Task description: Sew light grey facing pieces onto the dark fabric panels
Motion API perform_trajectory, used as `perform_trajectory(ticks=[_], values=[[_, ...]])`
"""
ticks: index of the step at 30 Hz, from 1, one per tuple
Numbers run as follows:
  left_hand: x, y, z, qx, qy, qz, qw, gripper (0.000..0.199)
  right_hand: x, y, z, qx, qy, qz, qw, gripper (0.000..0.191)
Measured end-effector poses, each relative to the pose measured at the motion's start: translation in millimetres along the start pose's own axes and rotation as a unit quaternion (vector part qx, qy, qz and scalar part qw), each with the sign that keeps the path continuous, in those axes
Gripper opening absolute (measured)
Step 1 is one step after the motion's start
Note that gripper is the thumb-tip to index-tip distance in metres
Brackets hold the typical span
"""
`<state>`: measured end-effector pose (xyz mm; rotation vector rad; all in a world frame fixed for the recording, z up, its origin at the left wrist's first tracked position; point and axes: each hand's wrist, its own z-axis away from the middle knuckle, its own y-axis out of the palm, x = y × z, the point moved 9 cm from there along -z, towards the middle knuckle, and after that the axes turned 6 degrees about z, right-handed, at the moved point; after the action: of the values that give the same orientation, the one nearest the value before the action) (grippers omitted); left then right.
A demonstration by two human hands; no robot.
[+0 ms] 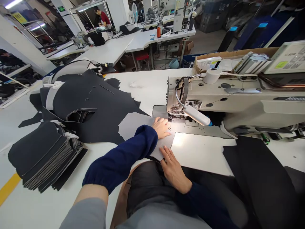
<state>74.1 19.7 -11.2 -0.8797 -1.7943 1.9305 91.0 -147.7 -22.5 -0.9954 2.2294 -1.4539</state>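
Observation:
A grey mesh fabric panel (pixel 135 125) lies on the white sewing table (pixel 202 152), its far end near the presser foot (pixel 177 111) of an industrial sewing machine (pixel 214 95). My left hand (pixel 162 127), in a navy sleeve, rests flat on the panel right next to the foot. My right hand (pixel 175 168) lies on the panel's near tip, fingers spread over its edge. Neither hand is closed around the fabric. A slim white lamp (pixel 196 115) shines down beside the needle area. The needle itself is hidden by the lamp and machine head.
Left of the hands lie a large black fabric piece (pixel 95 108) and a stack of cut black pieces (pixel 43 156). More black fabric (pixel 257 171) hangs off the table at right. A cardboard box (pixel 235 54) stands behind the machine. A seated co-worker (pixel 102 19) is at the far tables.

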Motion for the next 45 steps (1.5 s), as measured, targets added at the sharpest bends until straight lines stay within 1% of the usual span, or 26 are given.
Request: perform_trajectory(ticks=[2,4,7,10,13,17,21,23,27,30,34,39,43,45], values=[[7,1.5,-4,0.008,-0.02,0.033,0.999,0.031,0,4,1,0.011,-0.004,0.005,1.0,0.022],[11,6.1,-8,0.03,-0.032,0.058,0.997,0.033,0,6,2,0.018,-0.006,0.011,1.0,0.02],[14,12.3,-14,0.058,-0.033,0.077,0.995,0.025,0,6,2,0.017,-0.009,0.016,1.0,0.019],[17,15.0,-17,0.068,-0.024,0.073,0.995,0.021,0,7,0,0.02,-0.015,0.016,1.0,0.019],[23,13.4,-19,0.061,-0.01,0.037,0.997,0.02,-4,10,-9,0.023,-0.02,0.016,0.999,0.019],[40,9.8,-24,0.045,-0.003,-0.003,0.999,0.024,-15,18,-28,0.03,-0.041,0.027,0.998,0.02],[58,3.8,-35,0.012,-0.008,-0.019,1.0,0.023,-34,25,-45,0.041,-0.054,0.031,0.997,0.023],[62,-0.8,-42,-0.006,-0.01,-0.019,1.0,0.024,-45,27,-51,0.046,-0.051,0.029,0.997,0.025],[58,-9.1,-54,-0.025,-0.004,-0.012,1.0,0.026,-62,27,-55,0.049,-0.045,0.031,0.997,0.027],[55,-12.3,-61,-0.029,-0.009,-0.009,0.999,0.025,-68,25,-55,0.041,-0.042,0.03,0.998,0.029],[56,-11.0,-64,-0.025,-0.015,-0.007,1.0,0.025,-68,24,-54,0.03,-0.046,0.022,0.998,0.03],[59,-7.7,-65,-0.017,-0.014,-0.006,1.0,0.023,-66,28,-54,0.042,-0.046,0.014,0.998,0.031],[59,-14.3,-63,-0.024,-0.016,-0.004,1.0,0.024,-63,30,-53,0.049,-0.05,0.029,0.997,0.03],[55,-18.6,-53,-0.026,-0.006,-0.004,1.0,0.024,-64,30,-52,0.051,-0.049,0.037,0.997,0.03]])
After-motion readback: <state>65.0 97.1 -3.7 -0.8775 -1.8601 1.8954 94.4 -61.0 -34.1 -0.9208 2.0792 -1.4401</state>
